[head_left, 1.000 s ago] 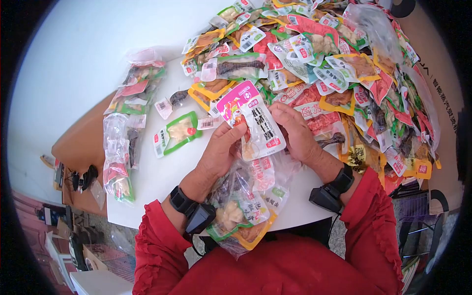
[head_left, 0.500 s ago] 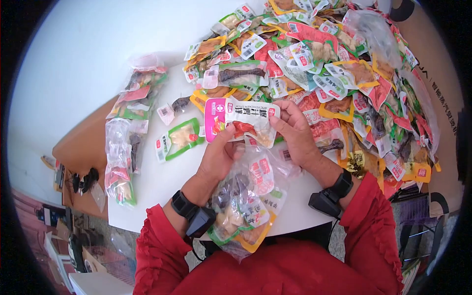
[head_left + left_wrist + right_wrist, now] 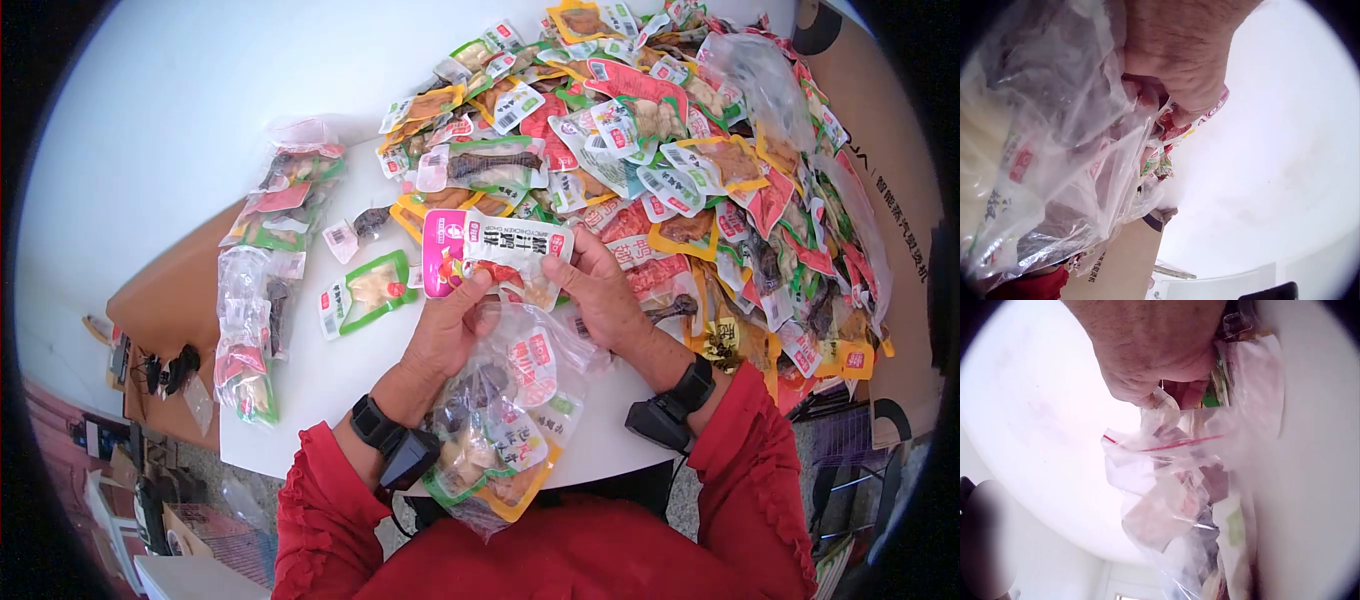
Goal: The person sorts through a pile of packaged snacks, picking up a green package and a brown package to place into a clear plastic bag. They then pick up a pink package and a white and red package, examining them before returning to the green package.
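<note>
L hand (image 3: 450,325) pinched the pink end of a snack packet (image 3: 497,252), thumb on top, fingers curled under. The packet was stretched flat betw. both sets of fingertips: bold black Chinese characters, small print unreadable. R hand (image 3: 600,292) pinched its white end. A clear zip bag (image 3: 500,420) hung just below the fingers.

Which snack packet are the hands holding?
The pink-and-white packet, pinched between left hand and right hand over the clear bag; the others lie on the table or inside bags.

We wear red ruffled sleeves (image 3: 310,500); behind our left hand (image 3: 450,325) and right hand (image 3: 600,290), black wristbands (image 3: 372,420) carry boxy black cameras (image 3: 408,458).
</note>
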`<action>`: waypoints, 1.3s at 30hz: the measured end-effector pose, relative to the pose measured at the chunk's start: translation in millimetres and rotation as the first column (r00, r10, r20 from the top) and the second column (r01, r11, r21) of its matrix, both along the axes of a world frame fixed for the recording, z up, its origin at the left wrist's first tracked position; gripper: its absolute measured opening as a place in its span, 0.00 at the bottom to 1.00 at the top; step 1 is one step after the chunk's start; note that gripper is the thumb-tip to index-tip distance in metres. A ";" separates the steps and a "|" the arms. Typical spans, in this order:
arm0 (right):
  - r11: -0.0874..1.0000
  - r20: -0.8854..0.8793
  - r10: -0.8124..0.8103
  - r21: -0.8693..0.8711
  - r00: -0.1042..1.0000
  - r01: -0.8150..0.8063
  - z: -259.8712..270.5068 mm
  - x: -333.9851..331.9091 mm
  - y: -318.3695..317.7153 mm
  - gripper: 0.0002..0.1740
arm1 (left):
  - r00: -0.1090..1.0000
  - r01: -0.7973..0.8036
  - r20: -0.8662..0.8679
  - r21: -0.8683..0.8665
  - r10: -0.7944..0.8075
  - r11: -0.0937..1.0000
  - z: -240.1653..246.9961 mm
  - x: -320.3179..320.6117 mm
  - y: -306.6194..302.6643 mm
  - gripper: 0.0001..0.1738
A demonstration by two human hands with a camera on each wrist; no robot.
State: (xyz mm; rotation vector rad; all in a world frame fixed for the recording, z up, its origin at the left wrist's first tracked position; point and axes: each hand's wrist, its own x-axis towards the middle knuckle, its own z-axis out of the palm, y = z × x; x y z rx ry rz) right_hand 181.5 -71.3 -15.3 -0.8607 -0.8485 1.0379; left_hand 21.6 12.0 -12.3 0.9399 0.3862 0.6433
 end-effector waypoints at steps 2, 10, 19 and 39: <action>1.000 0.028 0.009 -0.005 1.000 -0.009 1.3 0.3 -1.7 0.14 | 1.000 0.003 0.003 -0.009 -0.003 1.000 -4.0 -0.1 2.1 0.12; 0.999 0.043 0.020 0.040 0.999 -0.022 1.2 -2.3 -2.3 0.13 | 1.000 0.018 -0.001 -0.045 -0.018 0.999 -4.0 -0.9 2.7 0.13; 1.000 0.062 -0.002 -0.003 0.998 0.003 -1.7 1.2 -2.8 0.13 | 1.000 0.009 -0.016 -0.075 -0.011 0.997 -1.3 -1.7 1.5 0.14; 0.997 0.075 -0.053 -0.059 0.996 0.057 5.1 -0.5 -8.2 0.12 | 1.000 0.017 -0.018 -0.027 -0.018 0.999 -1.5 -0.7 -2.2 0.14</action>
